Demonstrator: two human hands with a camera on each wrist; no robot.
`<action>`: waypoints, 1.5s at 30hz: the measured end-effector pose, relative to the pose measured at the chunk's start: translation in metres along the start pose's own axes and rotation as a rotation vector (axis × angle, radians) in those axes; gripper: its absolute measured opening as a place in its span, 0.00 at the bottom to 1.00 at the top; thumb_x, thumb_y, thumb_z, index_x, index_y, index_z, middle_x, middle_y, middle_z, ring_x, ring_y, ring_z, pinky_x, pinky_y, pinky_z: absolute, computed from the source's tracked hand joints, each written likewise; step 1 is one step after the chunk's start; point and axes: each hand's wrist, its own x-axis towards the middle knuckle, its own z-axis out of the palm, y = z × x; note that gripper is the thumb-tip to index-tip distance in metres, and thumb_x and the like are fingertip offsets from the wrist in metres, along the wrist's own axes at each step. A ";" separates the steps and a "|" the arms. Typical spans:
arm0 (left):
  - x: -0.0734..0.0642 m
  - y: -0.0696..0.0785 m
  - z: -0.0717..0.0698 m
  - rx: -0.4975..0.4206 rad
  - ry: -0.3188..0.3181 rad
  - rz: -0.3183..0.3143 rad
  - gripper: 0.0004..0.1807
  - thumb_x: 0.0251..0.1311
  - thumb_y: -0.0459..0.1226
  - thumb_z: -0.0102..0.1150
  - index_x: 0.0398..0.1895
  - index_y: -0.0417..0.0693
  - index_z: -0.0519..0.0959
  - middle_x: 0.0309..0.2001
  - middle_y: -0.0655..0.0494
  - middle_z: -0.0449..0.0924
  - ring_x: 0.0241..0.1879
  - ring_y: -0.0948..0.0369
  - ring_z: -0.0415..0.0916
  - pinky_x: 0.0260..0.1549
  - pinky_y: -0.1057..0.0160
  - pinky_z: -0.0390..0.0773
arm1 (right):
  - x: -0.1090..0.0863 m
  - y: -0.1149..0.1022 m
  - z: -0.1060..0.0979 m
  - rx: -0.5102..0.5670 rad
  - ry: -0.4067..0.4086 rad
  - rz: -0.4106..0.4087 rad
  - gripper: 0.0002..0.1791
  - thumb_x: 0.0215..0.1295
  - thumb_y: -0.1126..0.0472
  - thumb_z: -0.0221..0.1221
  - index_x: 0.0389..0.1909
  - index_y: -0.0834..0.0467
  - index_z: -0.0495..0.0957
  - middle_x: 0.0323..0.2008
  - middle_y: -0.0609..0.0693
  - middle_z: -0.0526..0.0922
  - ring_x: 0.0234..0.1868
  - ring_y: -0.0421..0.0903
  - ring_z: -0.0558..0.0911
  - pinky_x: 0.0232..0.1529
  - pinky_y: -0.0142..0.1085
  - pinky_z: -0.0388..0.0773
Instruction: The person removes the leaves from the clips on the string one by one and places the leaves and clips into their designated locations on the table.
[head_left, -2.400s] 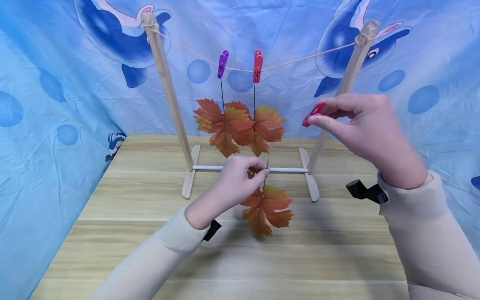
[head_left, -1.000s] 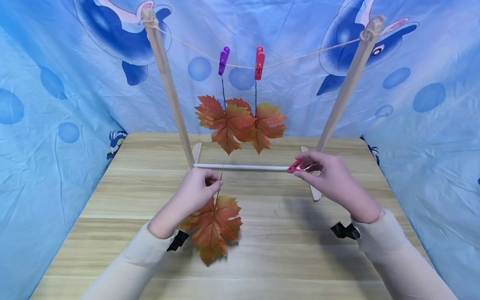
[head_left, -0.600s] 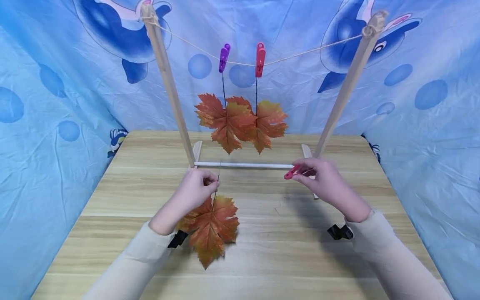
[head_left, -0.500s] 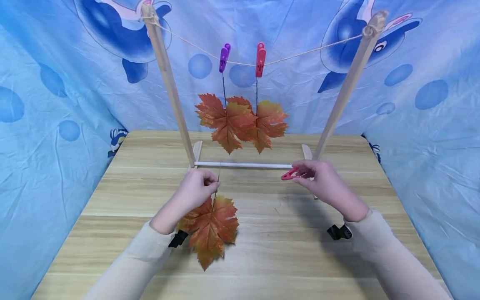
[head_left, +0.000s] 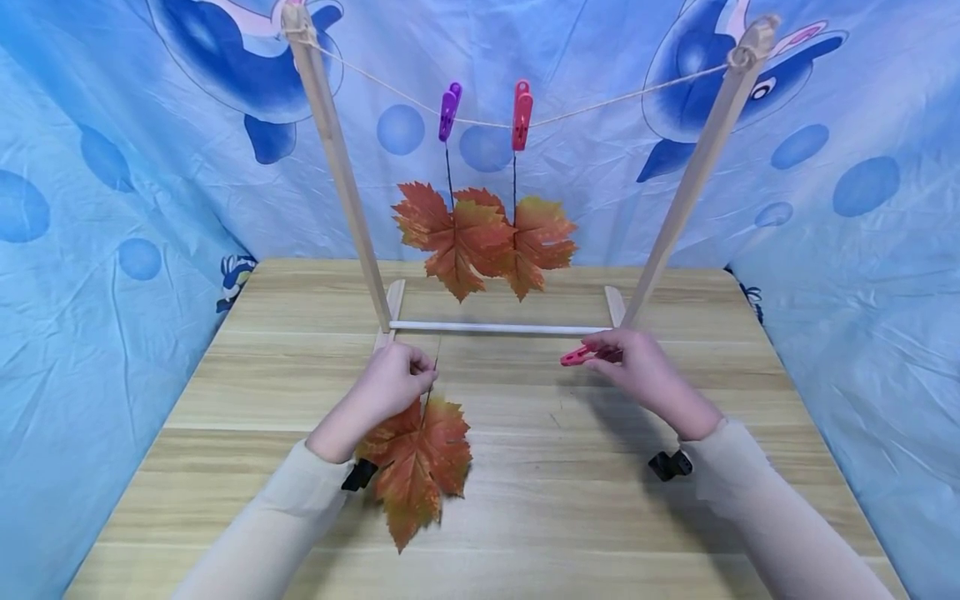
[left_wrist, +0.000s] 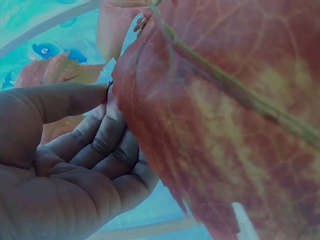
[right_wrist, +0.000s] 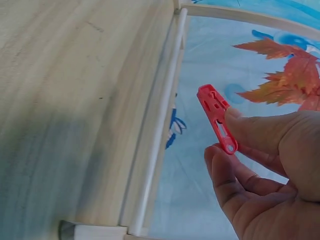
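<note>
Head view: the left hand (head_left: 390,381) pinches the stem (head_left: 429,397) of an orange leaf (head_left: 420,467), which hangs below it in front of a wooden frame (head_left: 333,158). Well apart from it, the right hand (head_left: 637,364) pinches a red clothespin (head_left: 574,357) above the table (head_left: 600,517). On the frame's string (head_left: 585,109), a purple peg (head_left: 449,112) holds one hung leaf (head_left: 459,242) and a coral peg (head_left: 522,117) another, the two overlapping. A blue printed curtain (head_left: 585,42) hangs behind.

Under the left grip (head_left: 381,392), the leaf (head_left: 422,462) is orange-red with yellow patches. The pinched peg (head_left: 574,357) in the right grip (head_left: 647,375) is pinky red. Above both grips are a purple peg (head_left: 449,112) and a red peg (head_left: 522,117). The tabletop (head_left: 558,517) below has light brown stripes. Behind, the blue cloth (head_left: 600,187) has darker blue spots.
</note>
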 end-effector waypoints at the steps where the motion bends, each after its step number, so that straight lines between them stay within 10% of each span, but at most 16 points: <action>1: 0.001 -0.001 0.000 0.002 -0.002 -0.005 0.06 0.64 0.28 0.64 0.28 0.38 0.85 0.23 0.57 0.81 0.25 0.60 0.77 0.30 0.58 0.79 | 0.000 0.002 0.001 -0.010 -0.004 0.003 0.15 0.63 0.71 0.69 0.50 0.69 0.84 0.41 0.59 0.86 0.39 0.51 0.86 0.41 0.46 0.83; 25: 0.019 -0.031 0.016 0.064 -0.029 -0.138 0.08 0.59 0.29 0.61 0.24 0.38 0.86 0.25 0.57 0.82 0.28 0.58 0.76 0.30 0.60 0.77 | 0.010 0.029 0.026 -0.175 -0.052 -0.058 0.08 0.60 0.67 0.71 0.39 0.65 0.86 0.33 0.56 0.87 0.32 0.48 0.84 0.37 0.46 0.82; 45: 0.030 -0.043 0.024 0.094 -0.050 -0.190 0.11 0.55 0.28 0.61 0.17 0.43 0.84 0.24 0.56 0.82 0.23 0.60 0.75 0.22 0.64 0.74 | 0.013 0.042 0.035 -0.261 -0.115 0.059 0.11 0.59 0.65 0.72 0.39 0.67 0.86 0.36 0.56 0.86 0.38 0.53 0.83 0.44 0.50 0.79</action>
